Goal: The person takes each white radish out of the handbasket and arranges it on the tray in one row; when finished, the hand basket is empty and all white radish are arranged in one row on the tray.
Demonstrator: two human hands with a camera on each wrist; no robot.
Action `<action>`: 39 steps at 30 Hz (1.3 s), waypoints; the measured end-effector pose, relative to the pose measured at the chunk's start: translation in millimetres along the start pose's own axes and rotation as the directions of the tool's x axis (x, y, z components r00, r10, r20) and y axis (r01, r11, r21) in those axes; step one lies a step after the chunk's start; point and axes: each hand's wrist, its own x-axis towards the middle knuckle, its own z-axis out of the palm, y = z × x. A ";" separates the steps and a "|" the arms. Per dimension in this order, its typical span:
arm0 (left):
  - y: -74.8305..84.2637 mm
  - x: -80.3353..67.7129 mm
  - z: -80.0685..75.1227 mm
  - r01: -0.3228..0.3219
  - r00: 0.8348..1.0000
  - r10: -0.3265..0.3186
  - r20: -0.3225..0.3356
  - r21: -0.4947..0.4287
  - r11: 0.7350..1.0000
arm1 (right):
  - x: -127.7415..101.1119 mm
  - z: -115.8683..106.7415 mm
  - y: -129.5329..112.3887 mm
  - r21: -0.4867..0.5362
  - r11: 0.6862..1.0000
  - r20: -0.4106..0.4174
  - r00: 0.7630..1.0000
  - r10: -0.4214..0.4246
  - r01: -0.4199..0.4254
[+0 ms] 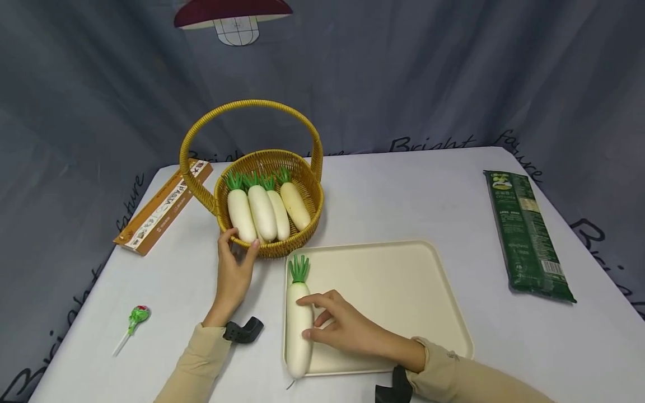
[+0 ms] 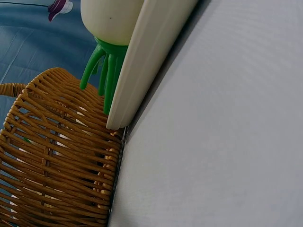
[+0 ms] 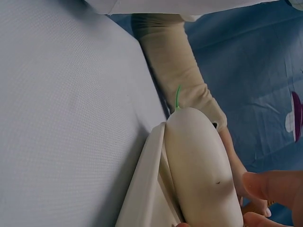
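Observation:
A white radish [image 1: 299, 330] with green leaf stubs lies lengthwise along the left side of a cream tray [image 1: 383, 308]; its thin tail hangs past the tray's near edge. My right hand [image 1: 337, 327] is over this radish, thumb and index finger loosely spread at its upper right side. In the right wrist view, a fingertip [image 3: 253, 182] hovers close to the radish [image 3: 201, 165]. My left hand [image 1: 235, 277] holds the near rim of the wicker basket [image 1: 274, 251] between thumb and fingers. Several white radishes [image 1: 262, 212] lie inside it, leaves pointing away. The left wrist view hides that hand.
A brown pasta box [image 1: 163, 207] lies left of the basket, partly behind its tall handle [image 1: 252, 103]. A lollipop [image 1: 136, 319] in green wrapping is at the left front. On the far right lies a green spaghetti packet [image 1: 526, 235]. A grey curtain hangs behind the white table.

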 end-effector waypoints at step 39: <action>-14.3 4.6 1.3 -0.045 0.997 0.047 -0.053 0.038 0.998 | 78.1 -74.3 -47.9 0.332 0.928 -0.226 0.969 -0.096 0.169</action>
